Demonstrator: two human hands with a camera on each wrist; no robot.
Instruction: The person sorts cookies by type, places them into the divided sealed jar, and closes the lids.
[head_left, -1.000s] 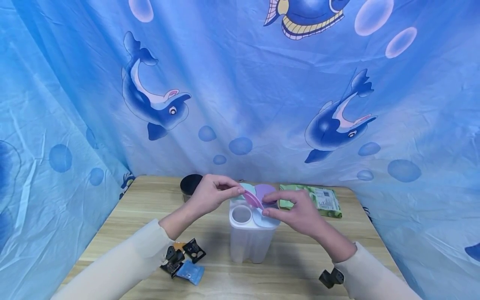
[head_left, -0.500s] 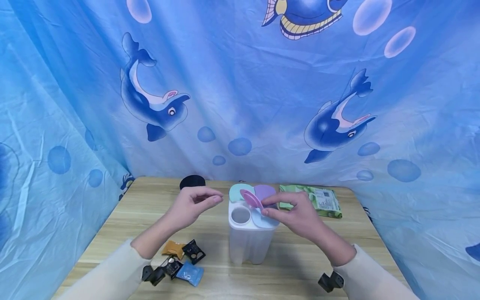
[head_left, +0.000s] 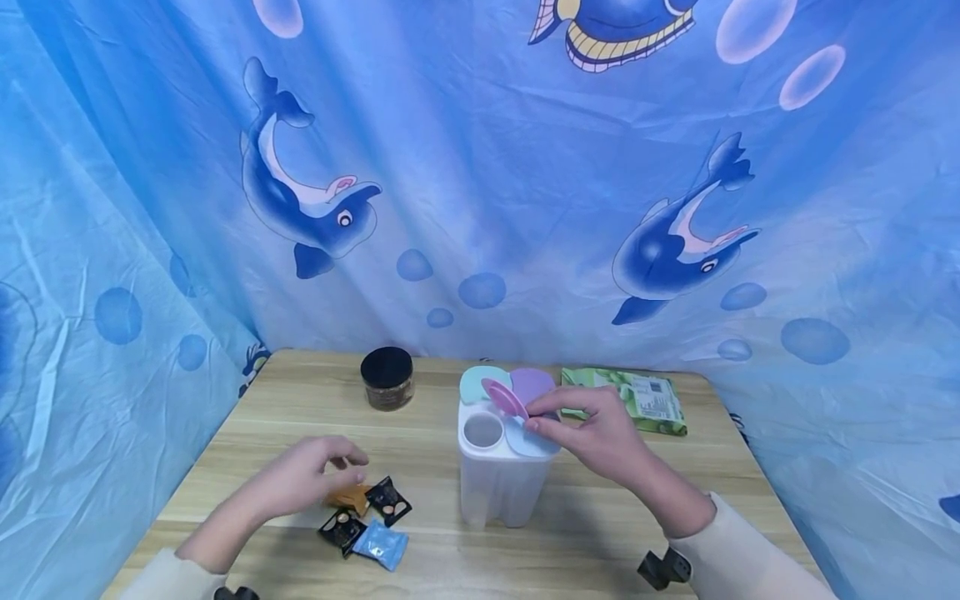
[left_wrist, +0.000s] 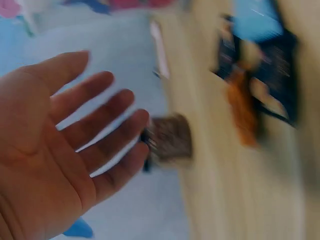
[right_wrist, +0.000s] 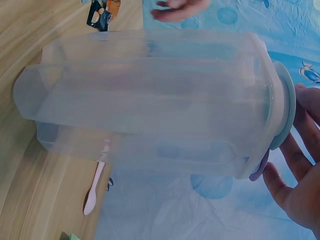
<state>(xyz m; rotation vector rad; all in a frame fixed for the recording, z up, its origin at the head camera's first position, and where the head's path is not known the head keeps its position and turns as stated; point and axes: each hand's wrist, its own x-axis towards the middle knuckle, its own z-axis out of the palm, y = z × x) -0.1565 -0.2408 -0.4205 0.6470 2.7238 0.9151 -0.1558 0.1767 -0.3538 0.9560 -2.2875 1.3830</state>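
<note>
A clear storage container (head_left: 498,487) with a white top stands upright on the table, one round opening (head_left: 482,429) uncovered. My right hand (head_left: 603,429) pinches the raised pink lid (head_left: 504,398) between thumb and index finger, above the container's light blue lid (head_left: 531,439). Mint (head_left: 480,383) and purple (head_left: 532,382) lids lie flat behind. My left hand (head_left: 307,477) hovers with relaxed fingers over small wrapped packets: an orange one (head_left: 349,500), a blue one (head_left: 381,544) and black ones (head_left: 388,502). It holds nothing; the left wrist view is blurred.
A jar (head_left: 387,392) with a black lid stands at the back left. Behind the container on the right lies a green bag (head_left: 645,402). A pink spoon (right_wrist: 93,192) shows beyond the container in the right wrist view. A blue printed curtain (head_left: 480,208) hangs round the table.
My left hand has let go of the pink lid and moved left and down to the wrapped packets. My right hand keeps holding the lid in nearly the same place.
</note>
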